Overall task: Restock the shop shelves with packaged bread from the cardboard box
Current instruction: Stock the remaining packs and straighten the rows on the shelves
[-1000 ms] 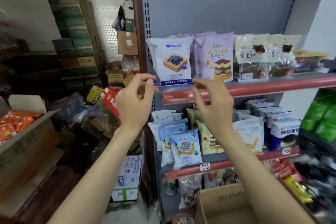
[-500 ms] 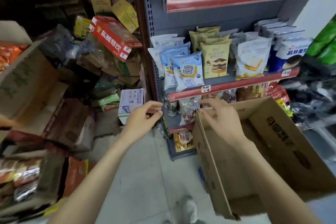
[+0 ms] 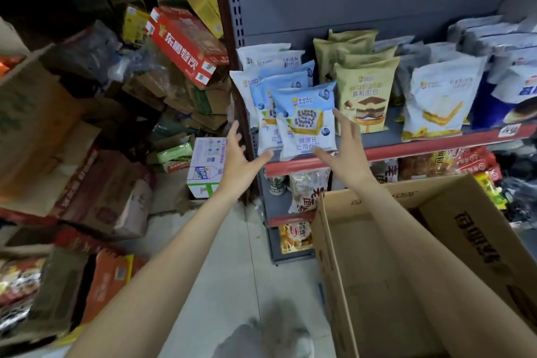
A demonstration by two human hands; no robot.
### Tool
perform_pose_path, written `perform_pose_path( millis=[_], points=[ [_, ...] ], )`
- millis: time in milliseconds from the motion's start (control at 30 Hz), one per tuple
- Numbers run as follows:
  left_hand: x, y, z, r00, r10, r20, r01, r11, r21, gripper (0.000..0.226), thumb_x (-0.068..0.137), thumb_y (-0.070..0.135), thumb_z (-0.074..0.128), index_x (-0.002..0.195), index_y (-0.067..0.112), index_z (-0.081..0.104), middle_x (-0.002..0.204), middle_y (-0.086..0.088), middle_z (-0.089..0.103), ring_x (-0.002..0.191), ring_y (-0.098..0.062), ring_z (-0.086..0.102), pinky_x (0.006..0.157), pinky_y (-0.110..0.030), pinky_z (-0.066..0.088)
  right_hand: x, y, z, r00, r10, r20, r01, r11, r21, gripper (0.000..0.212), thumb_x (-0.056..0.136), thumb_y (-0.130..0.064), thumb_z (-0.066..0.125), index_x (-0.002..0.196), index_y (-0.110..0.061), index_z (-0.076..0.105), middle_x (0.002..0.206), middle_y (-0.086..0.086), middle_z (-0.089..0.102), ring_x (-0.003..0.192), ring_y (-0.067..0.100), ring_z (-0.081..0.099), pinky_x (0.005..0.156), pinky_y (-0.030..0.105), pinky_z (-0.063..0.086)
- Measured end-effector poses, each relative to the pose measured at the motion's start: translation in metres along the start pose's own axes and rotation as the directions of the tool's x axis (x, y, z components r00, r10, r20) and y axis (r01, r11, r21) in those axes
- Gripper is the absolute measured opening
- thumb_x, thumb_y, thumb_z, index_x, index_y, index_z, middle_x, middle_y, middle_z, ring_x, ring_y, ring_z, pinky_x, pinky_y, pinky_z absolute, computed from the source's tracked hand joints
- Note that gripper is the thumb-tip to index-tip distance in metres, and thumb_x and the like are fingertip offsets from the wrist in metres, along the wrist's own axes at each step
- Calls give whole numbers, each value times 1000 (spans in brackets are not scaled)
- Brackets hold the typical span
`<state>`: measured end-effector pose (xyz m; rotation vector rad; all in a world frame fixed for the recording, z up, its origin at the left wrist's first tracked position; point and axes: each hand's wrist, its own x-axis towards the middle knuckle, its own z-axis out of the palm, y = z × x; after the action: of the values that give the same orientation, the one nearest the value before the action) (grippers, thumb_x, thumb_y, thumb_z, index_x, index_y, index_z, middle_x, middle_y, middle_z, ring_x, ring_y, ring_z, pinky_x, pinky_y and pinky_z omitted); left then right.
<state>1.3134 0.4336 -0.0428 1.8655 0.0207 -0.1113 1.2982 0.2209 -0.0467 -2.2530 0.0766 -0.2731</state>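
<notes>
A row of light-blue blueberry toast packs stands on the red-edged middle shelf [image 3: 412, 148]; the front pack [image 3: 305, 119] leans outward at the shelf's left end. My left hand [image 3: 239, 158] is spread open just left of and below that pack, not touching it. My right hand [image 3: 344, 142] is open at the pack's right side, fingers near its lower right corner. Tan tiramisu bread packs [image 3: 364, 96] and white cake-bread packs [image 3: 438, 102] stand further right. The open cardboard box [image 3: 374, 270] sits low at the right, under my right forearm; its visible inside shows no bread.
Snack bags [image 3: 308, 192] fill the lower shelves. Left of the shelf post lies a heap of cartons, a red drinks box [image 3: 186, 43] and a white water carton [image 3: 206, 166]. Brown boxes [image 3: 37, 125] line the far left. Pale floor tiles [image 3: 226, 285] lie below my arms.
My view dropped from the top shelf to the middle one. Both hands came down from the upper shelf edge, passed the box rim, and now rise on either side of the front blue pack.
</notes>
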Motion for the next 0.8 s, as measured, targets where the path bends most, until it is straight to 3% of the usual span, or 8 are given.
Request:
perform_pose_path(
  millis=[167,333,400,500,700,800],
  points=[
    [55,-6,22,998,42,-38,-40,999,30,102,77,27,77,149,28,5,156,0,8,144,-20,13,115,-46,22,50,20,23,999,25,-27,-27,997,-75,96,79,-36,74,149,-34,8,148,13,25,131,29,32,98,47,42],
    [77,-7,32,998,45,37,-43,998,-50,110,75,18,79,150,26,-2,157,-2,9,143,-13,16,114,-37,25,68,11,39,996,74,-47,-76,996,-39,108,69,-37,81,147,-40,7,136,18,32,119,37,45,93,49,46],
    [78,-6,36,994,63,84,-56,995,-79,112,76,13,78,150,25,-5,155,6,13,140,-9,21,111,-29,31,67,4,48,997,43,-64,-48,996,-77,107,70,-34,81,147,-40,8,132,18,35,115,39,46,89,49,47],
    [77,-7,38,993,67,94,-56,991,-118,104,80,2,72,149,23,-3,141,13,26,125,0,30,86,-6,36,62,-2,60,996,-53,-68,42,987,-152,101,75,-29,77,148,-39,9,123,16,39,97,38,52,75,44,50],
    [76,-16,34,981,168,101,-163,985,-48,99,80,1,71,149,16,0,140,8,34,127,-4,36,87,-1,37,55,0,64,990,-142,-8,138,977,-160,89,84,-28,70,149,-35,8,115,16,42,72,28,48,67,38,45],
    [76,-21,33,978,195,72,-195,981,-7,97,81,5,71,150,14,3,148,0,35,133,-14,38,94,-14,42,52,4,54,977,-204,68,211,971,-113,83,87,-20,65,149,-34,12,122,12,44,78,28,53,68,36,47]
  ],
)
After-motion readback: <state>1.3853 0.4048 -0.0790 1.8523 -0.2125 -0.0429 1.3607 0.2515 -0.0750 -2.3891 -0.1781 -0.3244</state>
